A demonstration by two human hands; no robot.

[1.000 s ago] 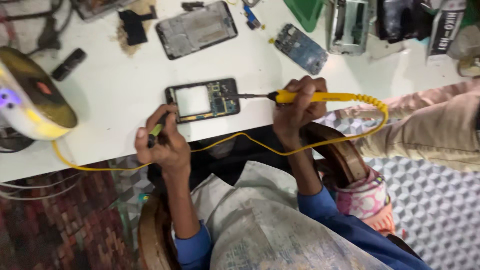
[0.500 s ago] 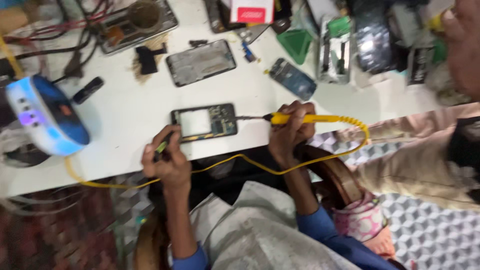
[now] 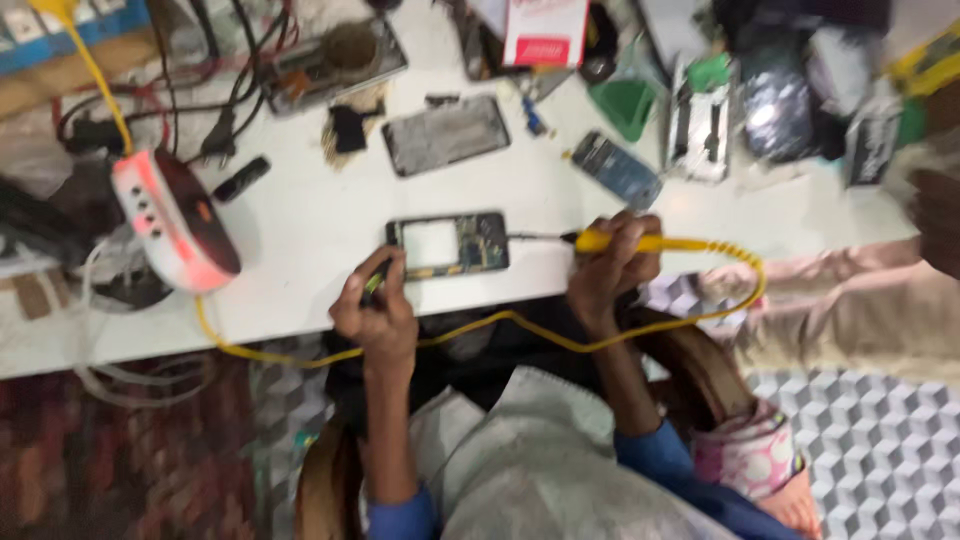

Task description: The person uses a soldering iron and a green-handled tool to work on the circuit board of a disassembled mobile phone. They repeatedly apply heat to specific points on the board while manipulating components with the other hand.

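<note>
An opened phone frame (image 3: pixel 447 245) with a bare circuit board lies near the front edge of the white table (image 3: pixel 300 235). My right hand (image 3: pixel 603 268) grips a yellow-handled soldering iron (image 3: pixel 640 243); its thin tip reaches to the phone's right end. My left hand (image 3: pixel 372 312) pinches a small dark tool (image 3: pixel 375 282) at the phone's lower left corner. A yellow cable (image 3: pixel 500 322) runs from the iron under both hands to a round red and white station (image 3: pixel 176 221) on the left.
Another phone back panel (image 3: pixel 446 133) and a blue phone part (image 3: pixel 618 168) lie farther back. Cables and plugs (image 3: pixel 190 110), a green wedge (image 3: pixel 623 104), a white and red box (image 3: pixel 545 30) and assorted parts crowd the far edge. Another person's clothed leg (image 3: pixel 850 310) is at right.
The view has shifted, so more of the cluttered back of the table shows. Both hands stay at the phone with the same tools; the station's light has gone from blue to red.
</note>
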